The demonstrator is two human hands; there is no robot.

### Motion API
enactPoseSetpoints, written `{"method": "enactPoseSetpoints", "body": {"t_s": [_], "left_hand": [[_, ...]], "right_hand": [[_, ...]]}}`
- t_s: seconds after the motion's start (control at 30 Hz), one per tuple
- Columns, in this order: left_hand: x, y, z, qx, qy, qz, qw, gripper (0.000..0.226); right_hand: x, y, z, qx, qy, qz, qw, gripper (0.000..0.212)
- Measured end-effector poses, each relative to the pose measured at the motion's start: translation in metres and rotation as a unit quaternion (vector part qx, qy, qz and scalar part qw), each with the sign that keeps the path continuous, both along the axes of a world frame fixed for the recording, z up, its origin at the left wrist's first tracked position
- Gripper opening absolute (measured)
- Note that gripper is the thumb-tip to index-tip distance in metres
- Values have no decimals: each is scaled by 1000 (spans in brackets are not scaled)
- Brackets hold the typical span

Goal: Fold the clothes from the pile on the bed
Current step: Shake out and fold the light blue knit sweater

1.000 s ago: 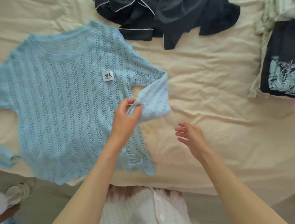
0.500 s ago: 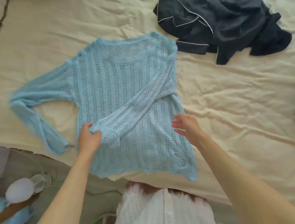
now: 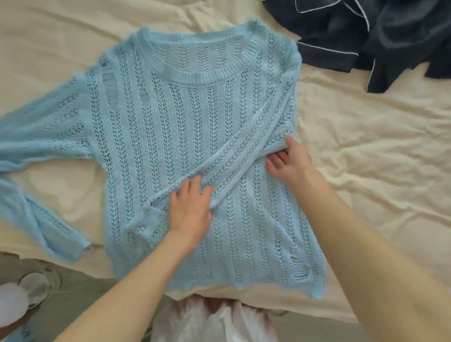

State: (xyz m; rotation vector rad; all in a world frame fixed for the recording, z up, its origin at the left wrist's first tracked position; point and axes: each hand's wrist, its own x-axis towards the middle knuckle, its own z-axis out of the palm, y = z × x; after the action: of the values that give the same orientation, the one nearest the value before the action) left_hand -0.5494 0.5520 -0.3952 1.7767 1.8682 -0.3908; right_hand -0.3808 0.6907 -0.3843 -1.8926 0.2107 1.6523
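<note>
Left hand (image 3: pixel 190 206) lies flat, fingers spread and straight, pressing the folded sleeve (image 3: pixel 218 166) down onto the chest of the light blue open-knit sweater (image 3: pixel 176 126). Right hand (image 3: pixel 289 162) sits at the sweater's right edge, fingers loosely extended, thumb on top of the sleeve where it bends over the side seam; whether it pinches the knit or only touches it I cannot tell. The sweater lies face up near the bed's near edge, neckline far, hem near, its right sleeve crossed diagonally over the body with the cuff (image 3: pixel 144 221) toward the left. The other sleeve (image 3: pixel 24 161) is spread out to the left, bent back toward the near side. By my reading the step in hand is smoothing the first sleeve fold; the next move calls for bringing the left sleeve across in the same way, then folding the body. Beyond the sweater, a dark navy garment with white piping (image 3: pixel 364 22) lies crumpled at the far right. Cream, wrinkled bed sheet (image 3: pixel 381 157) covers the bed; grey floor (image 3: pixel 73 287) shows at near left.
</note>
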Motion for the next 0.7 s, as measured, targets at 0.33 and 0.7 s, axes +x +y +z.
{"method": "enactPoseSetpoints", "body": {"t_s": [0.33, 0.7], "left_hand": [[-99, 62, 23, -30, -267, 501, 823, 21], [23, 202, 11, 20, -240, 174, 955, 41]], "right_hand": [[33, 14, 14, -42, 52, -144, 987, 33], [40, 12, 2, -28, 72, -156, 985, 33]]}}
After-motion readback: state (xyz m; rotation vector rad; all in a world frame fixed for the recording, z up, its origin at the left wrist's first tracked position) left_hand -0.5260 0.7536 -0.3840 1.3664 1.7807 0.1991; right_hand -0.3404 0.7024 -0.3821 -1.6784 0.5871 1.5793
